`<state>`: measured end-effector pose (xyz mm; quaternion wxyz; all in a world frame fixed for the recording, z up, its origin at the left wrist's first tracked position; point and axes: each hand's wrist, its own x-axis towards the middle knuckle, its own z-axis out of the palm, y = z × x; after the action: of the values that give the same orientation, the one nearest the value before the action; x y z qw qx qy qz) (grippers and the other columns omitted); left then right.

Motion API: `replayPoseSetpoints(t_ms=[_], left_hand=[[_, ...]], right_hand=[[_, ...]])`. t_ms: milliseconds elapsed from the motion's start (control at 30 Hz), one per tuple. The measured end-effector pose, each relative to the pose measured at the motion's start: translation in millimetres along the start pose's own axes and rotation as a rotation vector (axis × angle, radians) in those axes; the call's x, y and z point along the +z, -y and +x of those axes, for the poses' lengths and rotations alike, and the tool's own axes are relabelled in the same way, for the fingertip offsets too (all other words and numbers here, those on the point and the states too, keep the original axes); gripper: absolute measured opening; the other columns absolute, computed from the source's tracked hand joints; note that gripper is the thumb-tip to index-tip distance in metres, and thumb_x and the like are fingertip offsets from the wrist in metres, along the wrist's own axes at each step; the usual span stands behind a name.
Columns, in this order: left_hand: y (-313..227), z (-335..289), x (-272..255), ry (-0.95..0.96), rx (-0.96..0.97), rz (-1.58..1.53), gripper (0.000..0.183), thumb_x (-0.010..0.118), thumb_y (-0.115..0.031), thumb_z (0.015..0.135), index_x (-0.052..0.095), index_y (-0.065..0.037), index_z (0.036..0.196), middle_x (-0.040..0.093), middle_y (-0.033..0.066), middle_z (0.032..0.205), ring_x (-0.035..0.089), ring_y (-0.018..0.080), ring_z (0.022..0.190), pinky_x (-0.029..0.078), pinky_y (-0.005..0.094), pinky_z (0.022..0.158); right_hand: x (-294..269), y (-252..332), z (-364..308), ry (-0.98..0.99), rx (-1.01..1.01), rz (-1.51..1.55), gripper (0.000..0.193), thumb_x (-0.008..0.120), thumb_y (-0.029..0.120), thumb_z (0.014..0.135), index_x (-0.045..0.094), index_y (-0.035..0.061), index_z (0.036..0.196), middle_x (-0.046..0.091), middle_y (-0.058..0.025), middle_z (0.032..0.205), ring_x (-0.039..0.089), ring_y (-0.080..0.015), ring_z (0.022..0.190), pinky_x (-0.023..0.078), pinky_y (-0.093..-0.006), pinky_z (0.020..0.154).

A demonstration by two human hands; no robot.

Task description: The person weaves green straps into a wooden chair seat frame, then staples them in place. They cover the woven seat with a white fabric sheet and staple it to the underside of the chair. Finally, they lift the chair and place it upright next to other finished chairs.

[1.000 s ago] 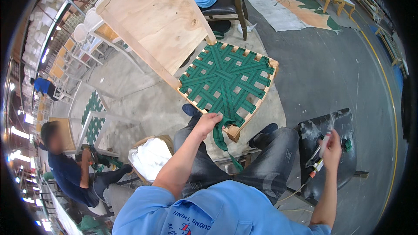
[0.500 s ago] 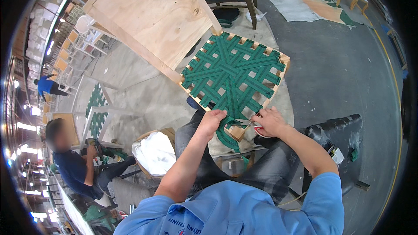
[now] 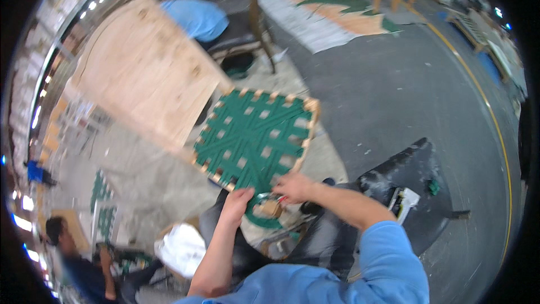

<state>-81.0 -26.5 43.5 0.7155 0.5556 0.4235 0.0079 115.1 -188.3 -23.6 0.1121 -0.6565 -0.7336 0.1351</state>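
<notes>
A wooden chair frame stands before me, its pale plywood back (image 3: 143,70) to the left and its seat woven from green webbing straps (image 3: 247,135). At the seat's near corner my left hand (image 3: 237,202) is closed on a loose green strap (image 3: 263,223), which curls below it in a loop. Just to the right, my right hand (image 3: 295,187) grips a pair of red-handled scissors (image 3: 282,199) close to the strap. Motion smears the blades, so whether they touch the strap cannot be seen.
A black padded seat (image 3: 416,202) at the right carries small items. Lower left, a white bag (image 3: 183,249) stands near a seated person (image 3: 84,259). A dark chair with a blue cloth or sleeve (image 3: 195,18) is beyond. Sheets (image 3: 315,17) lie on the far floor.
The whole view has swung, so the chair and both hands sit lower and further left in the picture. Both hands stay at the seat's near corner, still holding strap and scissors.
</notes>
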Motion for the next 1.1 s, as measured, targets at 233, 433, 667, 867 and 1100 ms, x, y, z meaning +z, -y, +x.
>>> replayPoseSetpoints(t_ms=[233, 433, 667, 867, 1100], left_hand=[[5.6, -13.5, 3.3, 0.119, 0.069, -0.169, 0.013, 0.064, -0.014, 0.102, 0.069, -0.002, 0.101, 0.069, 0.0013, 0.089, 0.063, 0.0108, 0.078, 0.052, 0.0280, 0.075], [38.9, -52.7, 12.8, 0.199, 0.001, -0.157, 0.015, 0.061, -0.003, 0.099, 0.064, -0.004, 0.114, 0.071, 0.0065, 0.099, 0.069, 0.0173, 0.084, 0.057, 0.0333, 0.083], [100.2, -81.4, 28.8, 0.416, -0.338, -0.268, 0.015, 0.061, -0.006, 0.099, 0.062, -0.001, 0.113, 0.072, 0.0129, 0.102, 0.073, 0.0251, 0.086, 0.061, 0.0392, 0.081], [105.8, -77.1, 38.6, 0.455, -0.348, -0.139, 0.017, 0.057, -0.007, 0.099, 0.062, -0.005, 0.116, 0.068, 0.0070, 0.098, 0.067, 0.0191, 0.081, 0.058, 0.0360, 0.070], [87.8, -65.5, 16.6, 0.265, -0.401, 0.010, 0.022, 0.065, -0.020, 0.099, 0.069, -0.010, 0.119, 0.066, 0.0002, 0.091, 0.057, 0.0114, 0.069, 0.044, 0.0261, 0.056]], right_hand=[[-34.1, 11.6, -38.5, -0.148, 0.249, 0.159, 0.035, 0.070, 0.036, 0.089, 0.064, 0.0218, 0.121, 0.067, -0.0113, 0.109, 0.070, -0.0350, 0.098, 0.055, -0.0480, 0.082], [-74.0, 33.7, -185.0, -1.038, 1.231, 0.237, 0.039, 0.073, 0.029, 0.092, 0.064, 0.0093, 0.125, 0.072, -0.0110, 0.115, 0.073, -0.0327, 0.098, 0.057, -0.0429, 0.088], [-28.9, 106.4, -403.7, -0.858, 2.117, -0.070, 0.048, 0.073, 0.024, 0.090, 0.061, 0.0076, 0.133, 0.064, -0.0194, 0.120, 0.065, -0.0400, 0.110, 0.053, -0.0495, 0.091], [-13.5, 113.9, -417.4, -1.029, 1.877, -0.404, 0.039, 0.077, 0.016, 0.084, 0.068, 0.0022, 0.120, 0.065, -0.0204, 0.112, 0.064, -0.0412, 0.106, 0.052, -0.0477, 0.092], [-41.5, 33.1, -189.5, -1.293, 1.180, 0.512, 0.032, 0.073, 0.021, 0.094, 0.070, 0.0023, 0.120, 0.073, -0.0117, 0.102, 0.070, -0.0221, 0.091, 0.055, -0.0354, 0.081]])
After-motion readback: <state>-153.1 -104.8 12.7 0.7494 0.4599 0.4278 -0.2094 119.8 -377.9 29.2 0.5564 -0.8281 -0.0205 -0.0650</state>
